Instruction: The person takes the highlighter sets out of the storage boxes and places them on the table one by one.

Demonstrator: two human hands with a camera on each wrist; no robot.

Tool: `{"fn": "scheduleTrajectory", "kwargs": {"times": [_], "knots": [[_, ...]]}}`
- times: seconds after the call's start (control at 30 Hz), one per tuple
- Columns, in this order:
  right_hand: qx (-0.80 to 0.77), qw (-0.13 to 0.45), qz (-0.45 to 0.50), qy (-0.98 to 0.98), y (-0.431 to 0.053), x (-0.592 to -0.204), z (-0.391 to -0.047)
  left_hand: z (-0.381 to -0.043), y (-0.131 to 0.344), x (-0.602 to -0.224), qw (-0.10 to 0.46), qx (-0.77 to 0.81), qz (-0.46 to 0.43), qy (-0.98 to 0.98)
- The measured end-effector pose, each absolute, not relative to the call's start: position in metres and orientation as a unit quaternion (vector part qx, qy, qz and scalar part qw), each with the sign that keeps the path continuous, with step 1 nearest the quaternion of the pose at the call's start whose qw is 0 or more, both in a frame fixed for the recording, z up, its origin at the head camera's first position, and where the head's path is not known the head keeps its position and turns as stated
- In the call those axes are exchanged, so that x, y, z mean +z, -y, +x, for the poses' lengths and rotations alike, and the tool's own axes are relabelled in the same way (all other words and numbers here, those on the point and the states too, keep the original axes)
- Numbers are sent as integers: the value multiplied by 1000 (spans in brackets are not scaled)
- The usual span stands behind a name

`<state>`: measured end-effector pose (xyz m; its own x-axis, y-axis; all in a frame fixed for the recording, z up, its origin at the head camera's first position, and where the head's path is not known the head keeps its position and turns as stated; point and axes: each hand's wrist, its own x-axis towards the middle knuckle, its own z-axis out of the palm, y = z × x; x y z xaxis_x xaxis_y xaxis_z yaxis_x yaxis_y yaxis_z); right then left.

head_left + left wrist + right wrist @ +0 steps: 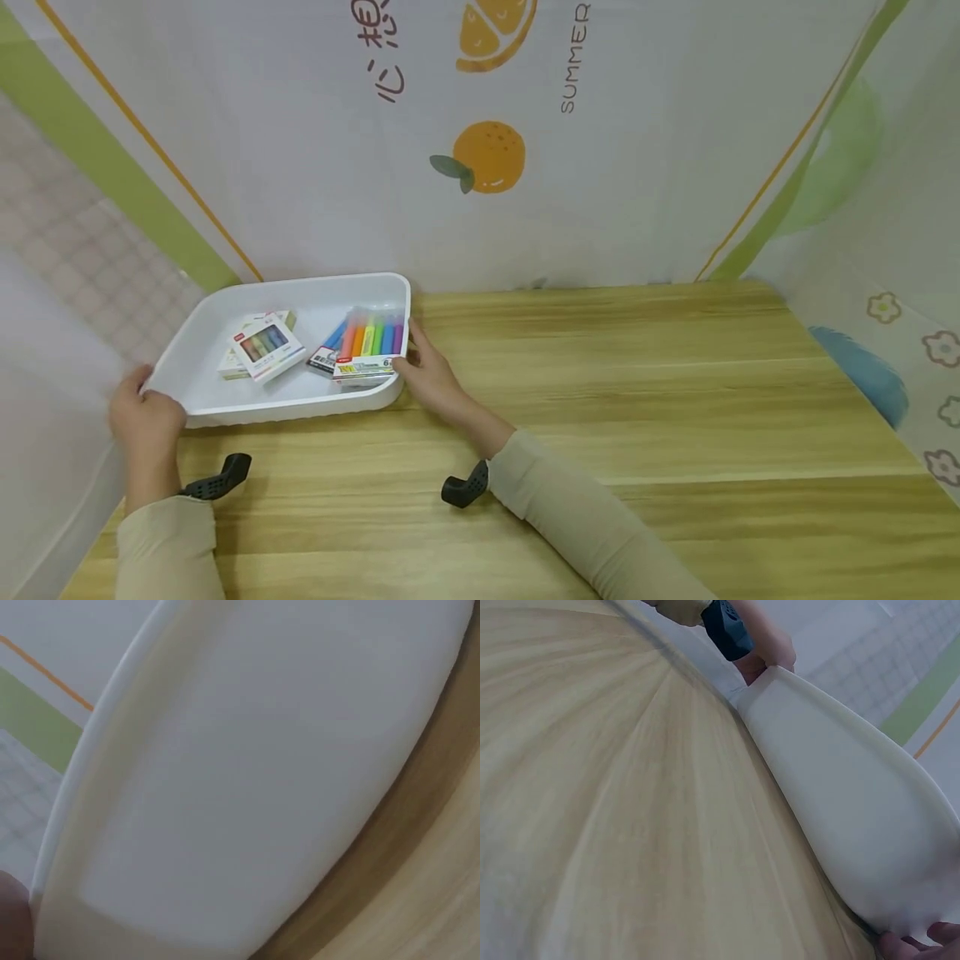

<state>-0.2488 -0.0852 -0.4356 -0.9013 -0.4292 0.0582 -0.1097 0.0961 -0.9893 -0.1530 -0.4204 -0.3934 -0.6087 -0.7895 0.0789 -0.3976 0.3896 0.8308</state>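
Observation:
A white plastic tray point(285, 410) stands at the back left of the wooden table. My left hand point(147, 421) grips its near left corner, thumb toward the rim. At the opposite end, my right hand point(435, 379) holds the right side wall, with the thumb over the rim. In the tray lie a small windowed box point(268, 348) of coloured sticks, a box point(234, 367) partly under it, a pack with blue items point(324, 358), and a clear-topped pack of rainbow-coloured markers point(367, 364). The left wrist view is mostly the tray's outer wall point(262, 765); right fingertips point(900, 946) show low in the right wrist view.
Wood-grain tabletop point(637, 400) extends to the right and in front of the tray. A white printed curtain point(622, 192) hangs along the back edge, and more cloth point(67, 275) borders the left. Each wrist wears a black camera mount point(221, 479).

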Motion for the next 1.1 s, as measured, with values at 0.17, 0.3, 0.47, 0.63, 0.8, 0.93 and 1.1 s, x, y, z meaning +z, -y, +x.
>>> {"fn": "scheduleTrajectory", "kwargs": {"times": [0.17, 0.3, 0.47, 0.63, 0.8, 0.93, 1.1], "knots": [[-644, 130, -186, -730, 83, -435, -248, -153, 421, -396, 226, -466, 393, 760], [-637, 127, -186, -737, 80, -434, -248, -151, 419, -398, 225, -485, 393, 748], [-627, 122, -186, -746, 76, -436, -249, -151, 412, -398, 212, -495, 393, 745], [-630, 118, -187, -745, 71, -438, -251, -153, 406, -399, 218, -503, 396, 737], [-642, 122, -185, -734, 67, -440, -251, -154, 403, -402, 219, -506, 398, 733], [-650, 118, -182, -728, 64, -441, -251, -154, 401, -403, 222, -504, 396, 735], [-655, 109, -171, -728, 59, -443, -250, -154, 394, -403, 228, -506, 387, 736]]}}
